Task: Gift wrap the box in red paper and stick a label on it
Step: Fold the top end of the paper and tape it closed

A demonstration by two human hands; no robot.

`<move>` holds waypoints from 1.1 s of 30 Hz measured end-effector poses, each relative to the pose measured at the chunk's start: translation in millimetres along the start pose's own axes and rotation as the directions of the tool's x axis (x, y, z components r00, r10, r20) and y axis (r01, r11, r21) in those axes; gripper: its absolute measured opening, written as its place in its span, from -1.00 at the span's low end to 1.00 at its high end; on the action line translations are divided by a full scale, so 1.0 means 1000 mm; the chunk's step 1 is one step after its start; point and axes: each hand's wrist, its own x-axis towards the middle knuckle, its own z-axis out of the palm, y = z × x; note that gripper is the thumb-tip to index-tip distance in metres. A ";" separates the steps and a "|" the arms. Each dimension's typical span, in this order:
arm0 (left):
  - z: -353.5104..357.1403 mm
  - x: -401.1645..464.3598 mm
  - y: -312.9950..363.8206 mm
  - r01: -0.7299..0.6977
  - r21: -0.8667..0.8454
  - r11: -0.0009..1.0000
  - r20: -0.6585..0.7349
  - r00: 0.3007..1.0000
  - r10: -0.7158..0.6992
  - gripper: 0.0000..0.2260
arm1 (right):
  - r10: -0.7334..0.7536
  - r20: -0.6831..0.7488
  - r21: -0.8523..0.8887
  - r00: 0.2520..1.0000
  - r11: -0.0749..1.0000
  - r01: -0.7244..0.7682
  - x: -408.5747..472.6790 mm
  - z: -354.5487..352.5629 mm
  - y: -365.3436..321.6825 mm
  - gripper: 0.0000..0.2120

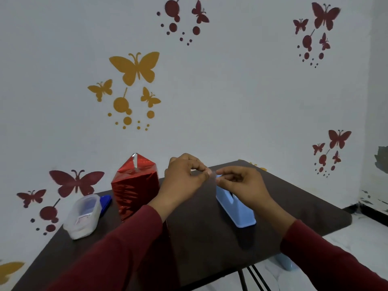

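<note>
At centre frame, the left hand (184, 175) and right hand (241, 181) pinch the 2 ends of a short strip of clear tape (213, 175) above the blue tape dispenser (235, 208). The box (135, 185), already in red paper with 1 taped end pointing up, stands at centre left on the dark table (199, 238). The limp strip could curl onto itself or a fingertip before reaching the paper.

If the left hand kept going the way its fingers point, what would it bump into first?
Most likely the right hand: the left hand points right, fingertips almost meeting over a strip of clear tape.
</note>
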 end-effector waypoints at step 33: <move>-0.117 -0.008 -0.111 0.576 -0.559 0.597 -0.013 0.713 -0.701 -0.43 | 0.468 0.281 -0.090 0.838 0.882 -0.462 0.094 0.149 -0.096 -0.88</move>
